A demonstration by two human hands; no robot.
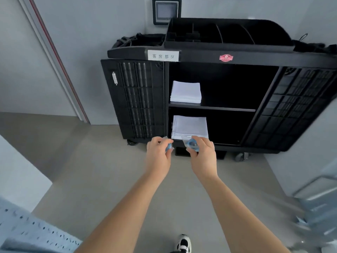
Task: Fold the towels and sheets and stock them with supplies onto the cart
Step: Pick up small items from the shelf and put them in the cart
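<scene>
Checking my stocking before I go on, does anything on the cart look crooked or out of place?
Nothing stands out. Two folded white stacks sit squarely on the cart: one on the upper shelf, one on the lower shelf. The left hand and right hand each hold a small blue packet.

Wall panel (166,10) with grey screen mounted behind. Red-edged door frame (54,57) at left. Grey floor (113,172). One black-and-white shoe (184,243) at bottom edge.

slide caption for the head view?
Both hands hold small blue packets before a black cart stocked with folded linens.
</scene>
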